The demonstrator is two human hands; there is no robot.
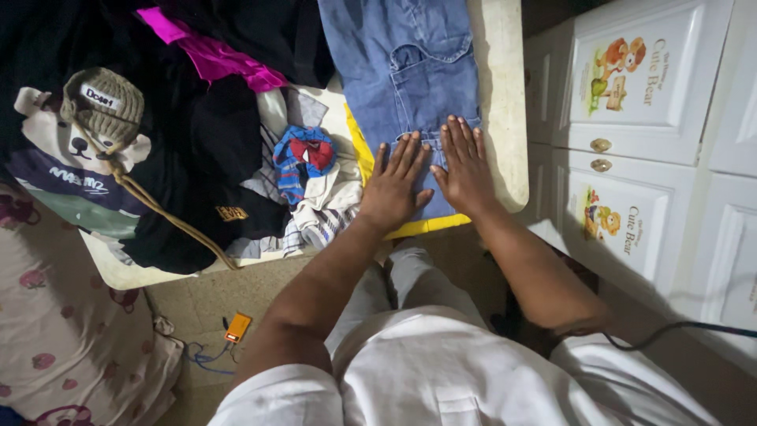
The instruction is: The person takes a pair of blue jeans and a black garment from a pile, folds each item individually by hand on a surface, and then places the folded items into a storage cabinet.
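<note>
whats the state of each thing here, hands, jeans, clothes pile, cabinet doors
left hand: open, flat, palm down on the jeans
right hand: open, flat, palm down on the jeans beside the left
blue jeans: laid flat on the table, pressed under both hands
yellow cloth: spread under the jeans, edge showing
clothes pile: heaped, unfolded
knit cap: lying on the pile
white cabinet doors: closed

Blue jeans (410,71), yellow cloth (359,146)
</note>
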